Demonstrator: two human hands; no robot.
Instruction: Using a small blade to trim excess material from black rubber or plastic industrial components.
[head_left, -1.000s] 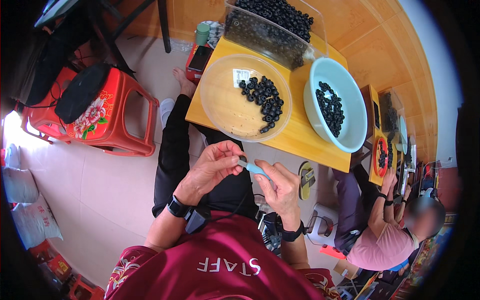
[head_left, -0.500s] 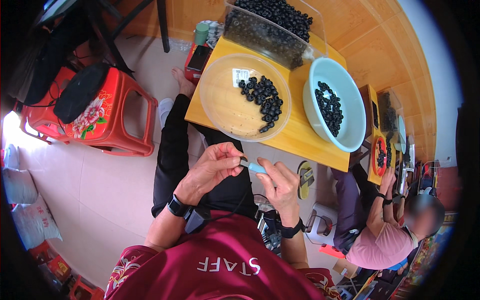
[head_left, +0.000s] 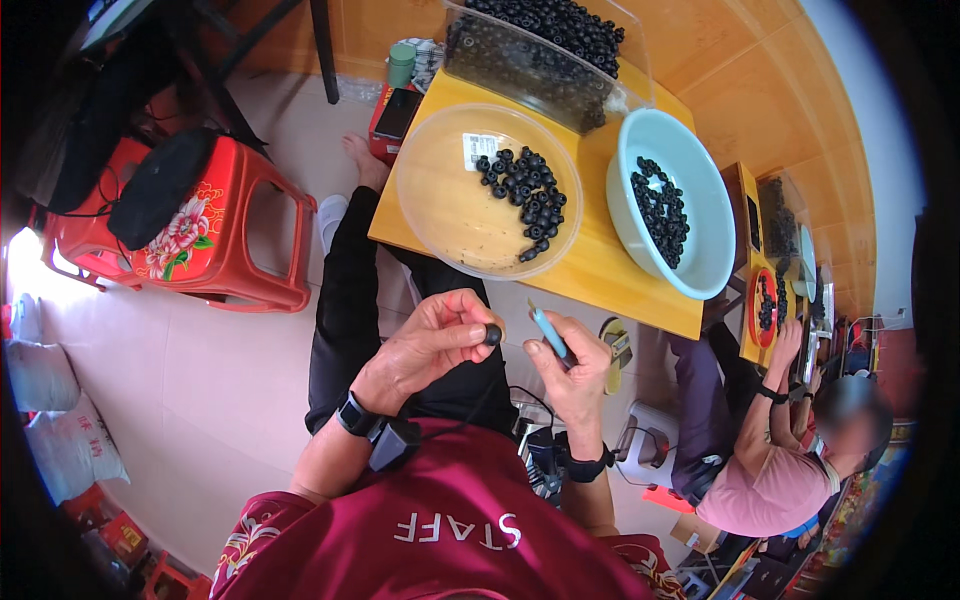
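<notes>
Above my lap, my left hand (head_left: 440, 338) pinches a small black round rubber-looking piece (head_left: 492, 334) between thumb and fingers. A little to its right, my right hand (head_left: 572, 368) is closed round a small knife with a light blue handle (head_left: 550, 332), its short tip pointing up and away from the black piece. Just beyond my hands, a clear round tub (head_left: 425, 190) on the yellow table holds several similar black pieces (head_left: 520, 190). To its right stands a light blue basin (head_left: 715, 240) with more black pieces in it.
A clear bin (head_left: 520, 75) heaped with black pieces stands at the back of the yellow table (head_left: 640, 310). Left of me is a red plastic stool (head_left: 250, 230) with a black item on it. Another person (head_left: 765, 470) works at a neighbouring table on the right.
My right hand has drawn the knife away from the black piece and turned its tip upward. The left hand keeps its pinch on the piece, which shows more fully.
</notes>
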